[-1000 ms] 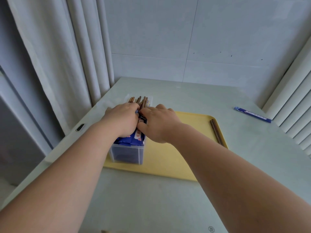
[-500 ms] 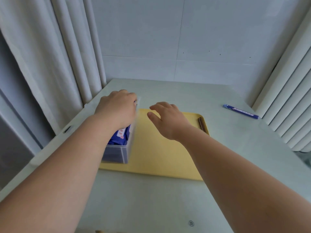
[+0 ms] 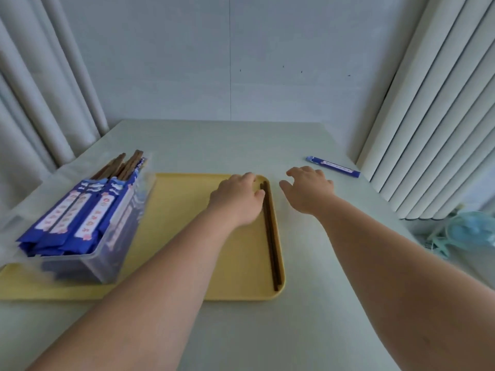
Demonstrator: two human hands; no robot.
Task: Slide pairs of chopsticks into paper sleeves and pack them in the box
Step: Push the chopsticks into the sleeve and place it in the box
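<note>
left hand point(image 3: 235, 202) touches the far end of the bare chopsticks point(image 3: 272, 242) along the yellow tray's point(image 3: 187, 199) right rim — i can't tell if it grips. right hand point(image 3: 308, 192) hovers loose, empty, near the blue sleeve point(image 3: 332, 166) on the counter point(image 3: 294, 330). box point(image 3: 107, 263) of sleeved pairs point(image 3: 80, 218) at left — label print unreadable.

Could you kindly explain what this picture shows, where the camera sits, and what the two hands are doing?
There is no machine here: a person works bare-handed, and the camera sits on their head, looking down. On the table lies a yellow tray. A clear box on its left side holds chopsticks in blue sleeves. One bare dark pair lies along the tray's right edge; the left hand touches its far end, though a firm grip is unclear. The right hand hovers open, holding nothing, near a loose blue sleeve.
</note>
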